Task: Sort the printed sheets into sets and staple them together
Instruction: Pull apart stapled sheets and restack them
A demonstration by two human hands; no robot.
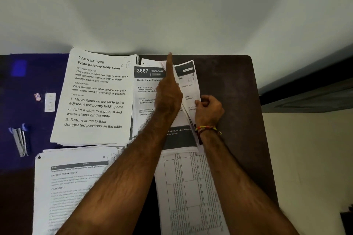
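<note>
Head view looks down on a dark desk (235,74) against a pale wall, with four piles of printed sheets on it. Upper centre of the frame holds the pile headed "3667" (147,89), its long axis running from the wall toward the person. Both hands work on this pile: the left hand (170,91) lies across its middle with fingers straight and together, pointing up-frame toward the wall and pressing flat on the paper, so its grip is spread rather than pinching. The right hand (209,108) sits just beside it at the pile's right edge, thumb and curled fingers pinching a lifted sheet (188,86) that stands peeled up along its long right side, between the two hands. That raised edge is the relation the next move seems to turn on: the sheet lies directly left of the right hand's grip and would likely swing over or slide out to the right, while the left hand pins what stays. The "TASK ID: 1228" pile (95,97) lies just to the left, a blurred-text pile (68,183) at lower left, and a table-printed sheet (191,192) at lower centre. The stapler (21,141) rests well apart at far left on a blue cloth (28,82), nearer the left arm.
</note>
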